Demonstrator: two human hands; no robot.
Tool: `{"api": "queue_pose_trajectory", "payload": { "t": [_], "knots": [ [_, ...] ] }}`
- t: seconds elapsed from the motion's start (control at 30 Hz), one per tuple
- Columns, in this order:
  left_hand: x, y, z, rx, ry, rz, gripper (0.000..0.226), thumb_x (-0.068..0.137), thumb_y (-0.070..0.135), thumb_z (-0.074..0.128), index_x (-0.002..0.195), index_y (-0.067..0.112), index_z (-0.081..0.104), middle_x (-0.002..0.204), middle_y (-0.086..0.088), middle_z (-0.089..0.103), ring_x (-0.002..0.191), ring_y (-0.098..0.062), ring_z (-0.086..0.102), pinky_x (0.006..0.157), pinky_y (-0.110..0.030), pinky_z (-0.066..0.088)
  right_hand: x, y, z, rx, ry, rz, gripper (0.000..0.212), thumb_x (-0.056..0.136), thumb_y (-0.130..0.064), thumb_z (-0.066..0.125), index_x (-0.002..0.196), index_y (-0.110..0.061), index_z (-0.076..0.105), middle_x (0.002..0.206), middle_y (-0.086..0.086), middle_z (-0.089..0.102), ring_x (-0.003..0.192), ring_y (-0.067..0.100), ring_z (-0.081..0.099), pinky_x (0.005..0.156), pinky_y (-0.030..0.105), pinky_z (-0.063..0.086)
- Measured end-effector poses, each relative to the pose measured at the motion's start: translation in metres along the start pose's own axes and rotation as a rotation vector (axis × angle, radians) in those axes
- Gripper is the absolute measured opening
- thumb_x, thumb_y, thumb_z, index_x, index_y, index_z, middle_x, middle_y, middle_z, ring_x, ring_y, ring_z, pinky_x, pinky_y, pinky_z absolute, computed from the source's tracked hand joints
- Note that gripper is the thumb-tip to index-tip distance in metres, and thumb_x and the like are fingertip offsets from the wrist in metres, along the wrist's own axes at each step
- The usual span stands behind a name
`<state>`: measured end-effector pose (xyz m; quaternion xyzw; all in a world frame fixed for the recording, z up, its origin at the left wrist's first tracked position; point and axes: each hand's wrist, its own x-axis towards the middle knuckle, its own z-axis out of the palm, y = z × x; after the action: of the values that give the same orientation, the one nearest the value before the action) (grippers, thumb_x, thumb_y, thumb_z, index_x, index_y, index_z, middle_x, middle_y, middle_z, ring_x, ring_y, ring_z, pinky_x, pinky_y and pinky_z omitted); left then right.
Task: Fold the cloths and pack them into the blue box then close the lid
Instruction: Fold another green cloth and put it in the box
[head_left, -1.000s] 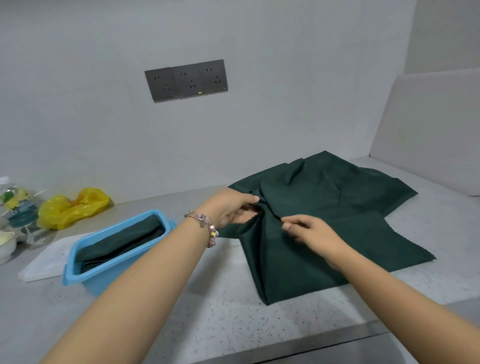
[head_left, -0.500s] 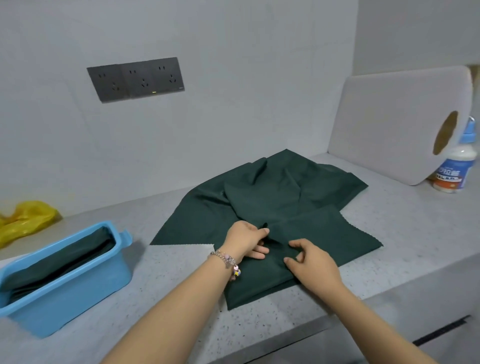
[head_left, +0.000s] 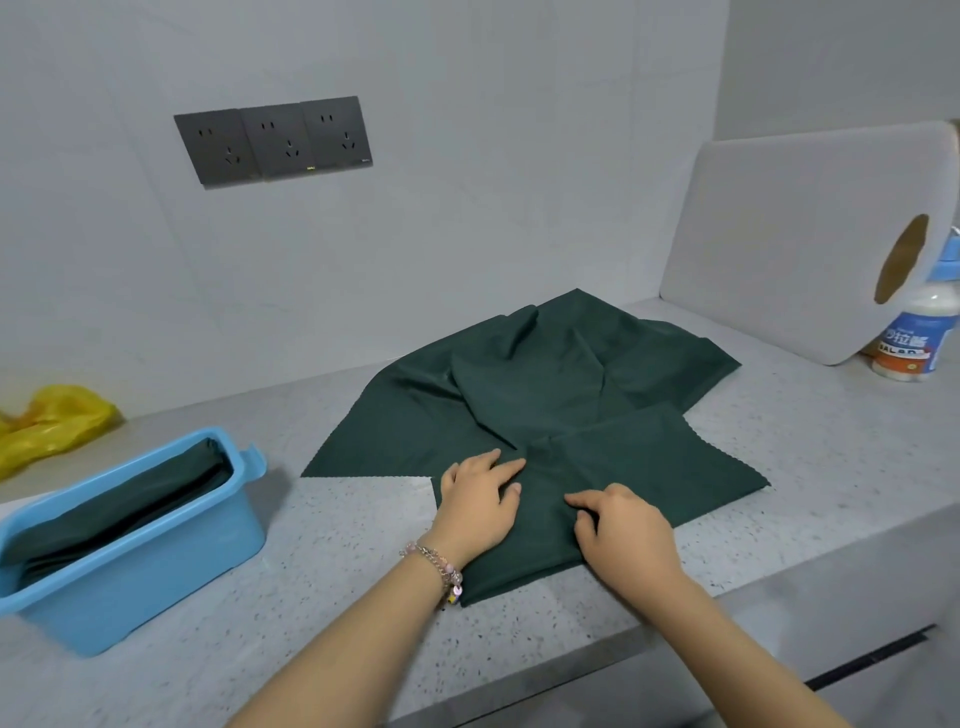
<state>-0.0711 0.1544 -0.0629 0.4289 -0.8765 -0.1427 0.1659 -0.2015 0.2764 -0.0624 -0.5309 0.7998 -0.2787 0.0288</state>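
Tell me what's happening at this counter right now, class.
A person is working on a dark green cloth spread on the counter. The left hand lies on the cloth with fingers fairly flat; the right hand bunches the fabric beside it. It is not yet folded. The blue box to the left stands open with a folded green cloth already inside.

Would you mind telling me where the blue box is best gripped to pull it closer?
Probably the blue box by the small tab on its right end rim, coming from the right with the left hand: that tab juts outward toward the cloth, and nothing blocks it.
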Motion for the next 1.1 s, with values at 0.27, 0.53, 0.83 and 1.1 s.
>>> {"api": "queue_pose_trajectory", "payload": {
  "t": [0.27,0.53,0.83,1.1],
  "knots": [
    [-0.014,-0.009,-0.04,0.248,0.013,0.025,0.025,0.092,0.042,0.043,0.099,0.031,0.064,0.1,0.004,0.054,0.101,-0.019,0.052,0.088,-0.031,0.033,-0.013,-0.008,0.006,-0.079,-0.06,-0.186,0.036,0.099,-0.029,0.036,0.13,-0.036,0.052,0.093,-0.011,0.04,0.093,0.01,0.053,0.065,0.02,0.037],
    [-0.075,-0.058,-0.095,0.168,-0.031,-0.245,0.032,0.079,0.035,0.054,0.053,0.018,0.044,0.055,0.006,0.048,0.061,-0.013,0.047,0.05,-0.024,0.031,0.007,-0.054,0.017,0.067,-0.343,-0.391,0.031,0.095,-0.02,0.048,0.112,-0.04,0.066,0.091,-0.008,0.046,0.102,0.014,0.05,0.082,0.019,0.036],
    [-0.105,-0.063,-0.121,0.109,-0.224,-0.303,0.026,0.08,0.032,0.056,0.065,0.018,0.072,0.053,0.006,0.062,0.05,-0.005,0.051,0.065,-0.026,0.05,0.033,-0.089,0.016,0.074,-0.418,-0.443,0.021,0.086,-0.02,0.065,0.096,-0.036,0.073,0.097,-0.02,0.048,0.107,0.009,0.037,0.095,0.021,0.022],
    [-0.076,-0.039,-0.104,-0.404,0.035,-0.479,0.014,0.083,0.009,0.043,0.07,0.014,0.047,0.07,-0.006,0.059,0.058,-0.019,0.059,0.044,-0.017,0.042,0.046,-0.101,-0.003,0.641,-0.35,0.089,0.012,0.087,-0.001,0.056,0.086,-0.009,0.066,0.067,0.0,0.061,0.049,0.009,0.056,0.041,0.016,0.045]
  ]
}}
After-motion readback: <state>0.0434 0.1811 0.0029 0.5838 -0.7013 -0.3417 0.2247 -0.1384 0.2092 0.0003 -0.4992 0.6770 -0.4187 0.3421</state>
